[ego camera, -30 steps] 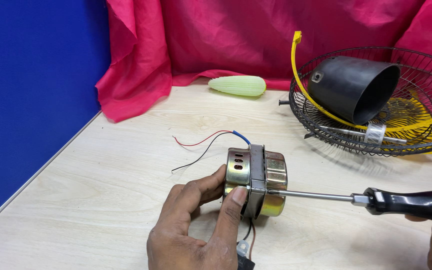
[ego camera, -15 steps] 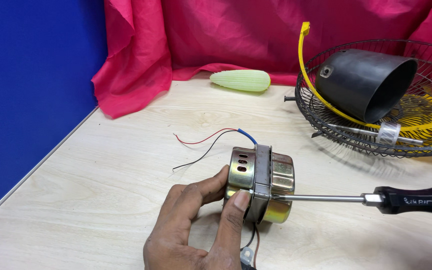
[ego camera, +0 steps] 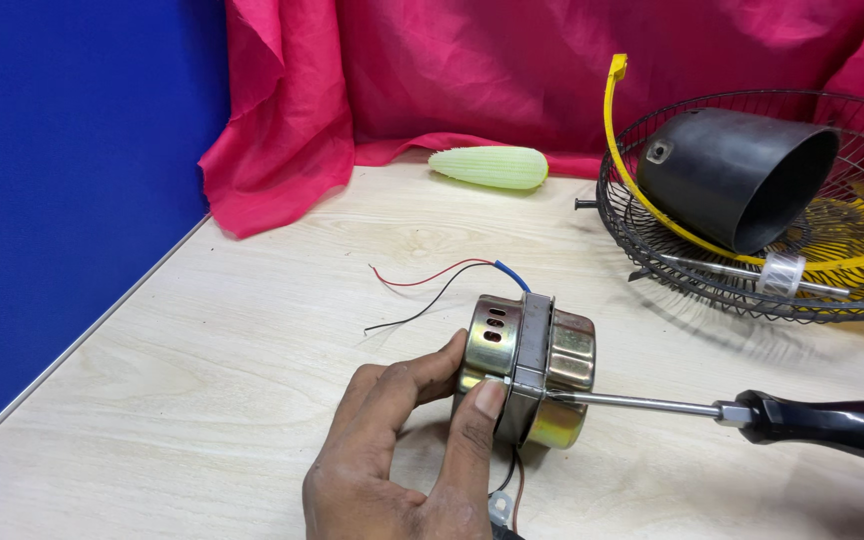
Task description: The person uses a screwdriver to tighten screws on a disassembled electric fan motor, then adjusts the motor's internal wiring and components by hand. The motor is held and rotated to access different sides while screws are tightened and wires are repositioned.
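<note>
Head camera looks down on a pale wooden table [ego camera: 202,400], where the left hand [ego camera: 402,460] closes thumb and fingers around a small brass-coloured electric motor [ego camera: 527,365] lying on its side near the table's front edge. A screwdriver [ego camera: 752,412] with a black handle comes in from the right, its tip set at the steel band joining the motor's two shells — the right hand is almost wholly out of frame, so I cannot tell how it grips. The two shells sit closed together, so by my judgement the casing is not yet parted. Red, black and blue wires [ego camera: 432,285] trail loose behind. Farther back, a wire fan guard [ego camera: 652,260] holds a black motor cover [ego camera: 737,175] — well apart from the motor.
</note>
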